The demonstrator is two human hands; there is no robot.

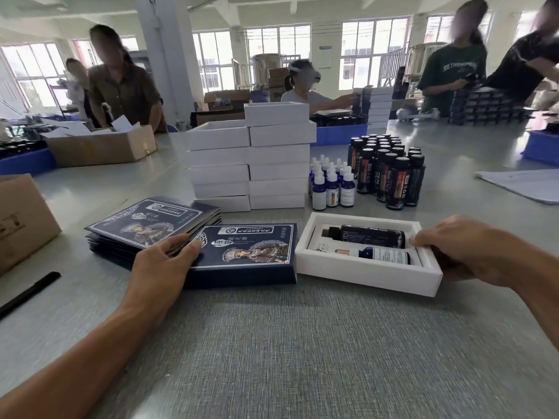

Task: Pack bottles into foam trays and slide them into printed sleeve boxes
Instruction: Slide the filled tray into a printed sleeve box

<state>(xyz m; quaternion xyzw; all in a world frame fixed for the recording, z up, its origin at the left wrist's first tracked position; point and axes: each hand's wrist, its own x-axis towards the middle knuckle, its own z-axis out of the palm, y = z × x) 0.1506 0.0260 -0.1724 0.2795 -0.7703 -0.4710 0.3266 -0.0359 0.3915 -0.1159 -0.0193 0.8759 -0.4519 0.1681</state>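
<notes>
A white foam tray (363,272) lies on the table right of centre. Inside it lie a black bottle (372,235) and, nearer me, a small blue dropper bottle (384,255). My right hand (462,246) grips the tray's right end. Just left of the tray sits an opened dark blue printed sleeve box (248,252), its open end facing the tray with a small gap between them. My left hand (165,261) holds the sleeve's left end, thumb on top.
A pile of flat printed sleeves (145,220) lies behind my left hand. Stacks of white trays (248,164), blue dropper bottles (331,186) and black bottles (390,170) stand behind. A black pen (28,293) and a cardboard box (21,222) are at left. Several people work around the table.
</notes>
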